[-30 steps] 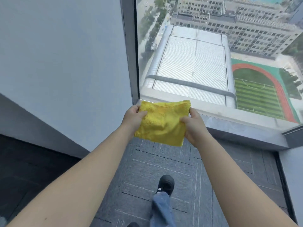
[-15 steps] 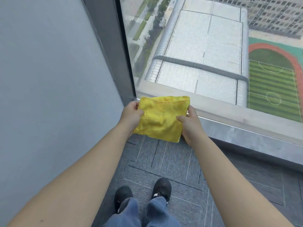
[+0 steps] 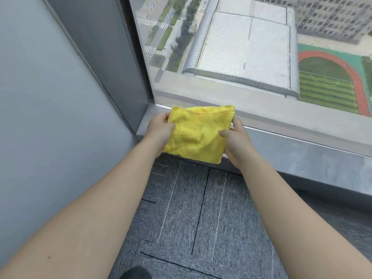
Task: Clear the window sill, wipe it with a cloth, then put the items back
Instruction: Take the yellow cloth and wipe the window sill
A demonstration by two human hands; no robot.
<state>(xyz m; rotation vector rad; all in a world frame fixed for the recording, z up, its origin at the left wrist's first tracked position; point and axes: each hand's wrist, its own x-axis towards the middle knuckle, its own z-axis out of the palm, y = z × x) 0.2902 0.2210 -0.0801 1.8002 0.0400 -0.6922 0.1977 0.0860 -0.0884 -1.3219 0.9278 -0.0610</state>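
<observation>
A folded yellow cloth [image 3: 198, 133] is stretched between both hands just above the left end of the grey window sill [image 3: 298, 152]. My left hand [image 3: 160, 130] grips its left edge, thumb on top. My right hand [image 3: 234, 137] grips its right edge, thumb pressed on the cloth face. The cloth's far edge lies over the sill near the window corner; whether it touches the sill I cannot tell. The visible stretch of sill carries no items.
A pale wall [image 3: 50, 97] and a dark window frame post [image 3: 112, 47] close in on the left. Large glass [image 3: 241, 47] looks down on rooftops and a sports field. Grey carpet tiles [image 3: 201, 218] cover the floor, with a dark shoe tip [image 3: 134, 273] below.
I have stepped closer to the window. Both hands carried the cloth forward and down to the sill's left corner. The grips are unchanged.
</observation>
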